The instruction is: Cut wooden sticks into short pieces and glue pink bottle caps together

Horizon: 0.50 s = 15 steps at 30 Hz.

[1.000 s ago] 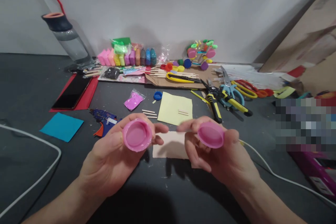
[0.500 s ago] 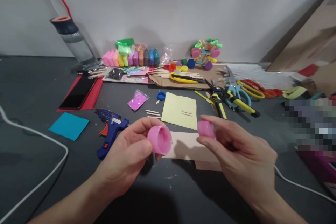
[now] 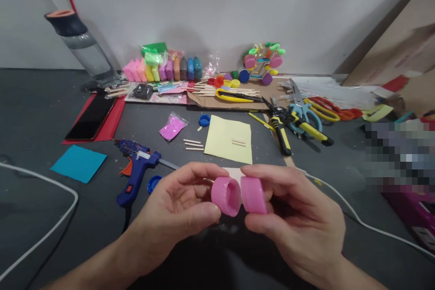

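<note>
Between thumb and fingers, my left hand [image 3: 183, 204] grips a pink bottle cap [image 3: 221, 194], its hollow side turned to the right. My right hand [image 3: 295, 208] pinches a second pink cap [image 3: 253, 195], seen from its side. The two caps are held side by side with a narrow gap between them. Below and behind the hands, a pale card [image 3: 234, 173] is mostly covered by them. Left of my left hand lies a blue hot glue gun [image 3: 136, 167], with a blue cap [image 3: 154, 183] partly behind the hand.
A yellow paper square [image 3: 227, 149] with small sticks lies beyond the hands. Pliers [image 3: 282, 136] and scissors [image 3: 302, 108] are at the right. Clay packs [image 3: 163, 70], a water bottle [image 3: 84, 50] and a phone [image 3: 91, 118] stand or lie farther back. A white cable [image 3: 356, 217] crosses the right side.
My hands have come closer together, bringing the two pink caps nearly edge to edge. The right cap has turned side-on. The view has shifted slightly, and the blue cap near the glue gun now shows.
</note>
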{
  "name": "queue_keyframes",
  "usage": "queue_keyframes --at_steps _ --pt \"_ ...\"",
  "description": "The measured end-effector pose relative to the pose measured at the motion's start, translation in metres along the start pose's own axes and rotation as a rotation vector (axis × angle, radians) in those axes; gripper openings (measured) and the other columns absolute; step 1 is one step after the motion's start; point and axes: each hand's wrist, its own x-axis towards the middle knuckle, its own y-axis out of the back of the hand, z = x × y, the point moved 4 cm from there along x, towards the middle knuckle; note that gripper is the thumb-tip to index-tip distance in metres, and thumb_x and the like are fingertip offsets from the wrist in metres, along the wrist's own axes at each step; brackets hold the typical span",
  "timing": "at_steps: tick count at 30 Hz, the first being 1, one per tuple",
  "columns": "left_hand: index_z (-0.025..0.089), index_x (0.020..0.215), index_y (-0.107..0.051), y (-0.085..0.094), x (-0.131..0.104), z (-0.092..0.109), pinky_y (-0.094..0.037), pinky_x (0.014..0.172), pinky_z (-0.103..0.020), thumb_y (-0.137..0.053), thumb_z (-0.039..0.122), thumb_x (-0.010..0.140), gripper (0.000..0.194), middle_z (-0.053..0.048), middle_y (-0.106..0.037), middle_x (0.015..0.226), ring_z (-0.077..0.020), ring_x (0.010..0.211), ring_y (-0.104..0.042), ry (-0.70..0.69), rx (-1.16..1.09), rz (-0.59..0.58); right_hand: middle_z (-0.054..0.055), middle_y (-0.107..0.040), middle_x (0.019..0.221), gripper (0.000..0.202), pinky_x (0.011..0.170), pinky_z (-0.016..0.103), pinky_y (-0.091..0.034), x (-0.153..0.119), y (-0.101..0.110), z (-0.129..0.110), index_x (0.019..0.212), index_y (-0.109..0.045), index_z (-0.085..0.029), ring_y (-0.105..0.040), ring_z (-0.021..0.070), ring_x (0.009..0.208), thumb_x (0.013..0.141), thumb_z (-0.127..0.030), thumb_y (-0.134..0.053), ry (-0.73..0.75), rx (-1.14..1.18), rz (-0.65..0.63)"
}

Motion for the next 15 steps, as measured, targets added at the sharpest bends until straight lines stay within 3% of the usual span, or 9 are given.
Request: queue_keyframes --at_steps 3,8,15 --pt "0.027 0.108 -0.073 0.001 -0.0009 0.0021 -0.051 0.072 -0.02 -0.079 0.024 0.08 0.029 -0.003 -0.073 0.092 -0.0135 0.082 -0.066 -0.02 0.05 0.032 -0.004 -0.067 0.073 0.039 0.052 0.017 -0.051 -0.0006 0.0008 0.0 0.115 -0.07 -0.042 -0.06 0.01 0.058 0.081 -0.029 -0.082 0.022 -0.009 -0.081" --pt "0.029 0.111 -0.072 0.0009 -0.0008 0.0049 -0.052 0.083 -0.02 -0.077 0.023 0.083 0.029 -0.002 -0.074 0.099 -0.0136 0.092 -0.066 -0.049 0.064 0.008 -0.004 -0.065 0.074 0.039 0.048 0.019 -0.046 -0.0029 0.0035 -0.0013 0.123 -0.064 -0.044 -0.056 0.01 0.054 0.087 -0.037 -0.076 0.106 -0.166 -0.136" --pt "0.03 0.11 -0.071 0.0006 -0.0016 0.0043 -0.051 0.083 -0.018 -0.077 0.024 0.083 0.028 0.0 -0.073 0.098 -0.0101 0.09 -0.065 -0.025 0.07 0.025 -0.005 -0.069 0.087 0.04 0.06 0.019 -0.047 -0.0043 0.0034 -0.0005 0.128 -0.061 -0.038 -0.061 0.0098 0.067 0.09 -0.036 -0.073 0.189 -0.301 -0.162"
